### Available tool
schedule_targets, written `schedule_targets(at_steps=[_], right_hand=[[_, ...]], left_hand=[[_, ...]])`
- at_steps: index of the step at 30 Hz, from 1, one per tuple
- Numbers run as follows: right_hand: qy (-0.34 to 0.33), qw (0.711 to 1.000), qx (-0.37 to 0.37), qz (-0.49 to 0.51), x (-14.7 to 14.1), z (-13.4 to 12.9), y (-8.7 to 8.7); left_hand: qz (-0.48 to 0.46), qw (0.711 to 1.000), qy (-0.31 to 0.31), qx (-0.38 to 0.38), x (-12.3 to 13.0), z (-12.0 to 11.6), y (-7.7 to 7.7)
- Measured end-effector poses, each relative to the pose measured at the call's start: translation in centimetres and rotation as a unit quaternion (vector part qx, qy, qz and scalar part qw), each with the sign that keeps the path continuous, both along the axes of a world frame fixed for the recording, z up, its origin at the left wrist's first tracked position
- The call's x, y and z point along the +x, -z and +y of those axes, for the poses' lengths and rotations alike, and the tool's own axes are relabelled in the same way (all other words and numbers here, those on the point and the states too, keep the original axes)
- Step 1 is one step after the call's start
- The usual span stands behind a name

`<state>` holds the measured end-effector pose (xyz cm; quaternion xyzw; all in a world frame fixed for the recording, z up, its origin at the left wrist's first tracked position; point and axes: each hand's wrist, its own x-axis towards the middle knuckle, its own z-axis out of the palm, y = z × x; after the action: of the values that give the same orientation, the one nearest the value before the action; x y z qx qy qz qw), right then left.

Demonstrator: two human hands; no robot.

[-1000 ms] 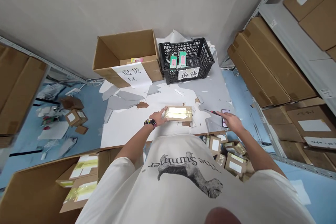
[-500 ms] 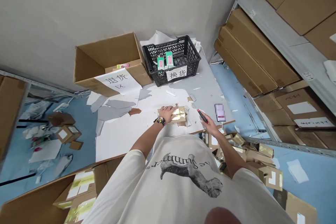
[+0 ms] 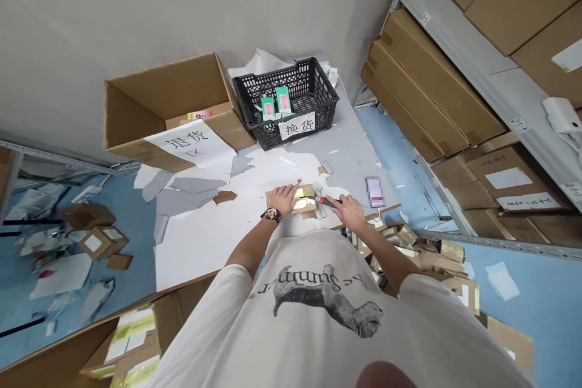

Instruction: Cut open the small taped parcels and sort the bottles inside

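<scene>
A small cardboard box (image 3: 305, 202) with shiny gold-yellow tape lies on the white-topped table. My left hand (image 3: 282, 199), a watch on its wrist, rests across the box's left part with fingers stretched out flat on it. In my right hand (image 3: 349, 211), a utility knife (image 3: 328, 201) with a red and black handle is gripped. Its blade end is at the right side of the box, by the tape; I cannot tell how deep it goes. Torn paper and a brown cardboard scrap lie around the box's right and front edges.
Behind stand an open carton (image 3: 168, 112) with a paper sign and a black plastic crate (image 3: 291, 103) holding green-and-pink packs. A phone (image 3: 375, 192) lies to the right. Shelves of cartons (image 3: 422, 85) rise at right; boxes crowd the floor along the table's front.
My right hand has moved left, bringing the knife to the box's right side. My left hand keeps its place on the box. The view has shifted slightly.
</scene>
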<state>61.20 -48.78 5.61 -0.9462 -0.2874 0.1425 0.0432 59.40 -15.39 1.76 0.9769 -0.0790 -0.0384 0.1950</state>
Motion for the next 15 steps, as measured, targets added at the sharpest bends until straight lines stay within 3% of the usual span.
schedule_targets(at_steps=[4, 10, 15], right_hand=[[0.003, 0.999, -0.041, -0.020, 0.5, 1.1, 0.5], [-0.057, 0.997, -0.052, -0.031, 3.2, 0.0, 0.7], [-0.040, 0.998, -0.042, -0.039, 5.6, 2.0, 0.1]], left_hand=[[-0.017, 1.000, 0.000, 0.015, 0.0, 0.1, 0.2], [-0.039, 0.999, 0.006, 0.029, 0.1, 0.2, 0.5], [-0.045, 0.999, 0.004, 0.026, 0.0, 0.3, 0.6]])
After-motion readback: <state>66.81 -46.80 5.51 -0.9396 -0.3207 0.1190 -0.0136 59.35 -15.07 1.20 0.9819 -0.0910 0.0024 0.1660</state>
